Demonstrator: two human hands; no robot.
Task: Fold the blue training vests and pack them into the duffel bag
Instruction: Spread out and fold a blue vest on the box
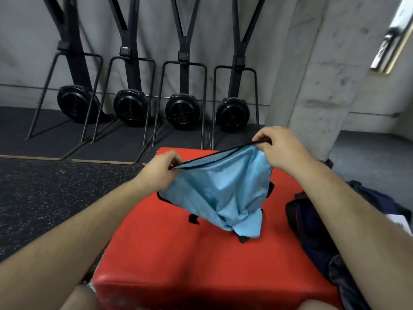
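Where the red padded bench (pixel 178 260) stood nearest the camera, a dark duffel bag (pixel 312 231) sat at its right side. Blue vest (pixel 223 186) hung over bench centre, lower part crumpled on the top. Left grip (pixel 161 168) and right grip (pixel 281 148) each pinched the vest's black-trimmed edge w/ curled fingers, edge stretched btwn them. Four black machines (pixel 183 108) lined the far wall.

Dim indoor light, window (pixel 395 30) glare (upper right), edges warped.
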